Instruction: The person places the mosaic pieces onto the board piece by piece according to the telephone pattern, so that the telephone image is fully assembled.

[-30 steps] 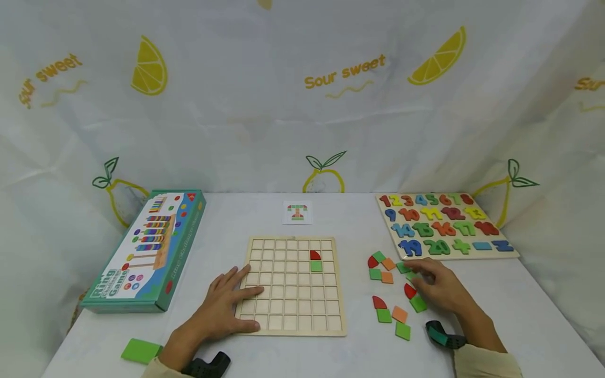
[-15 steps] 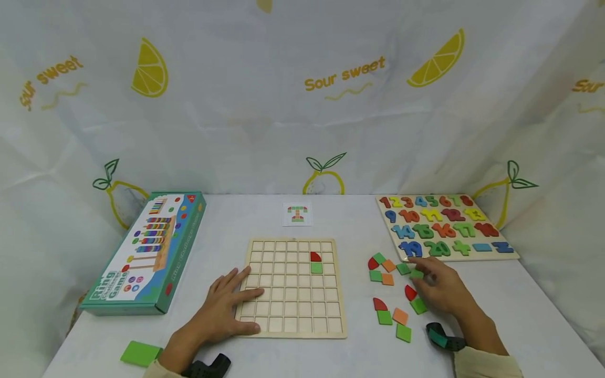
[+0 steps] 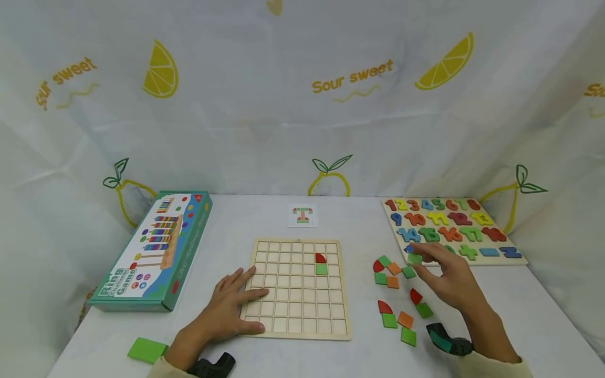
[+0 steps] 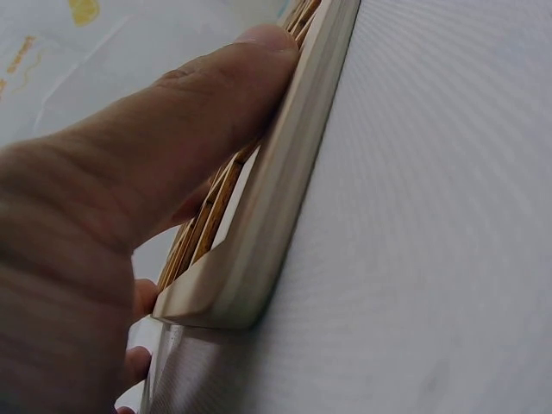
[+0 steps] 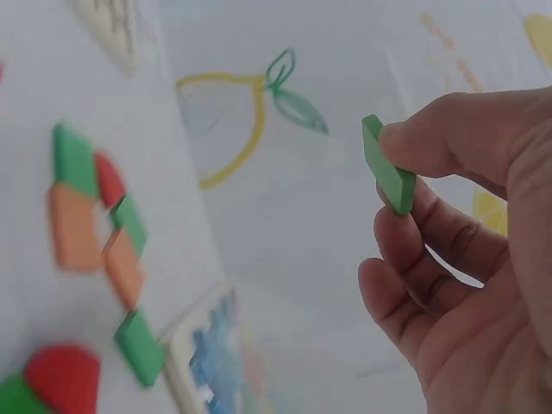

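Observation:
Between thumb and fingers my right hand (image 3: 449, 275) pinches a green square tile (image 5: 388, 164), raised off the table near the corner of the number board. My left hand (image 3: 224, 307) lies with fingers spread on the left edge of the wooden grid board (image 3: 295, 294); in the left wrist view its thumb (image 4: 207, 95) rests along the board's rim. On the grid, a red quarter-round tile (image 3: 320, 258) sits directly above a green square tile (image 3: 321, 269). Loose green, orange and red tiles (image 3: 405, 319) lie to the right of the grid, below and beside my right hand.
Behind the grid lies a small card (image 3: 302, 215) with a tile pattern. A number puzzle board (image 3: 472, 261) stands at the back right. On the left are a boxed ring game (image 3: 151, 252) and a green block (image 3: 147, 350). A printed white cloth (image 3: 246, 105) hangs behind.
My right hand has picked up a green square tile from the loose pieces and lifted it. My left hand stays on the grid board. The head view has shifted slightly.

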`<state>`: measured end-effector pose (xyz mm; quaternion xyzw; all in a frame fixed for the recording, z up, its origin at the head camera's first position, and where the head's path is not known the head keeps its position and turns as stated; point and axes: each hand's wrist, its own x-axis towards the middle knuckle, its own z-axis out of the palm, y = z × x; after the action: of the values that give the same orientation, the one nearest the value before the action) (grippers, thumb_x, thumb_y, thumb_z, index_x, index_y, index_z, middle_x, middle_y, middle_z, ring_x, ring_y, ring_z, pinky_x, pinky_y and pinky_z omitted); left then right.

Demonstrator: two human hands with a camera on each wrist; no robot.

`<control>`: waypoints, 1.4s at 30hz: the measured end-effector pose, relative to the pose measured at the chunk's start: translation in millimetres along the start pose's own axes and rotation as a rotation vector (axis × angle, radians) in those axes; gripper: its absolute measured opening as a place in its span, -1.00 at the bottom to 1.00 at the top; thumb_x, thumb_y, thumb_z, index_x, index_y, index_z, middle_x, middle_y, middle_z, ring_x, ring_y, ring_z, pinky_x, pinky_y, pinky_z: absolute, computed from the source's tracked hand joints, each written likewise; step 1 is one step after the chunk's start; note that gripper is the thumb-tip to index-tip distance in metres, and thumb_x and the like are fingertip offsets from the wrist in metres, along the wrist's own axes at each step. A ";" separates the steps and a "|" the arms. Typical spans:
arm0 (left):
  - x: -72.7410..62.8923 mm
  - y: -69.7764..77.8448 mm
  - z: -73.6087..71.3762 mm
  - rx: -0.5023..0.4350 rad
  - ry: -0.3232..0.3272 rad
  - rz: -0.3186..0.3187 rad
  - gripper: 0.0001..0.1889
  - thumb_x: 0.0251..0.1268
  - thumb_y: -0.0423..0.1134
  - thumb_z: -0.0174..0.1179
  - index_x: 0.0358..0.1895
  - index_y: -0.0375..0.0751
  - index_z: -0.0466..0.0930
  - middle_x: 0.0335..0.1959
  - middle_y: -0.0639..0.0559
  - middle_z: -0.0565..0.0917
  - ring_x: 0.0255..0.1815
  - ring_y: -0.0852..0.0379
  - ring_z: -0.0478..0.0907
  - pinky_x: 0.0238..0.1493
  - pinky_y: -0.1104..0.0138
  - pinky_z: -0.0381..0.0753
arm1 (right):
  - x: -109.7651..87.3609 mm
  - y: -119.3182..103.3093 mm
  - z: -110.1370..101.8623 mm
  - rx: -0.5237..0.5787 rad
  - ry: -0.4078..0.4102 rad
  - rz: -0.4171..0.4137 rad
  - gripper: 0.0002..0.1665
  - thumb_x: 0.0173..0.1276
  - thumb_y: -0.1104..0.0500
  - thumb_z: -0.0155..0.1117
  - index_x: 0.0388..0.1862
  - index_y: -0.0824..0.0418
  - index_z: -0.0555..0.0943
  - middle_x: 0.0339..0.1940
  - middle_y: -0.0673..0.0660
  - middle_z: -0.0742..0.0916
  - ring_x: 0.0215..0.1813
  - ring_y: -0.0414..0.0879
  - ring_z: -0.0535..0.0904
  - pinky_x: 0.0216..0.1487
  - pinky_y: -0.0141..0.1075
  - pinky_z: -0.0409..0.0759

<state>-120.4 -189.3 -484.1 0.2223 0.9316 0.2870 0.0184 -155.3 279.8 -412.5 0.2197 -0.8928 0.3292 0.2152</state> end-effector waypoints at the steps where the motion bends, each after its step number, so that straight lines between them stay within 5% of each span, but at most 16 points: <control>1: 0.0 -0.2 0.2 0.001 -0.002 -0.004 -0.19 -0.19 0.46 0.32 0.22 0.17 0.59 0.51 -0.09 0.11 0.49 -0.25 -0.10 0.30 -0.19 -0.17 | 3.6 -4.6 -0.3 0.018 0.004 -0.018 -0.37 0.01 0.54 0.44 0.13 0.30 0.60 -0.09 0.13 0.69 -0.09 -0.25 0.49 -0.04 -0.62 0.40; 10: -0.7 -0.8 0.9 -0.001 0.006 0.001 -0.19 -0.19 0.45 0.32 0.22 0.17 0.59 0.51 -0.10 0.11 0.48 -0.26 -0.10 0.30 -0.19 -0.16 | 32.6 -36.1 10.2 0.119 0.004 -0.093 -0.43 0.06 0.54 0.41 0.11 0.30 0.61 -0.05 0.12 0.68 -0.02 -0.19 0.51 -0.01 -0.58 0.42; 19: -0.7 -1.3 1.0 0.011 0.000 -0.005 -0.19 -0.19 0.47 0.30 0.22 0.18 0.59 0.51 -0.09 0.11 0.48 -0.26 -0.10 0.30 -0.19 -0.16 | 60.9 -65.6 42.8 0.275 0.003 -0.211 -0.47 0.02 0.64 0.35 0.02 0.42 0.60 -0.10 0.22 0.68 -0.10 0.03 0.53 -0.04 -0.47 0.44; 26: -0.4 -0.2 0.7 0.000 -0.001 0.005 -0.19 -0.18 0.46 0.31 0.22 0.16 0.59 0.50 -0.11 0.12 0.48 -0.28 -0.08 0.29 -0.21 -0.16 | 74.2 -101.7 61.7 0.316 -0.054 -0.170 -0.60 0.08 0.61 0.32 -0.05 0.49 0.60 -0.16 0.30 0.68 -0.14 0.16 0.55 -0.07 -0.22 0.53; 31: 0.1 0.6 -0.2 -0.002 -0.002 0.010 -0.20 -0.17 0.44 0.32 0.22 0.15 0.59 0.50 -0.12 0.12 0.48 -0.28 -0.09 0.29 -0.21 -0.17 | 77.4 -92.7 88.0 0.365 -0.079 -0.163 -0.61 0.12 0.58 0.32 -0.02 0.46 0.61 -0.14 0.28 0.69 -0.12 0.18 0.56 -0.10 0.07 0.53; 42: 0.1 -0.7 0.7 -0.006 0.009 0.016 -0.20 -0.17 0.43 0.33 0.22 0.15 0.59 0.50 -0.12 0.13 0.48 -0.27 -0.08 0.29 -0.21 -0.15 | 81.6 -69.2 144.1 0.457 -0.171 -0.060 -0.63 0.26 0.40 0.31 0.06 0.27 0.63 -0.07 0.21 0.68 -0.06 0.02 0.52 -0.08 0.11 0.47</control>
<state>-120.7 -189.4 -485.0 0.2284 0.9290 0.2910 0.0126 -219.1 113.5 -434.7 0.3163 -0.8030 0.4964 0.0932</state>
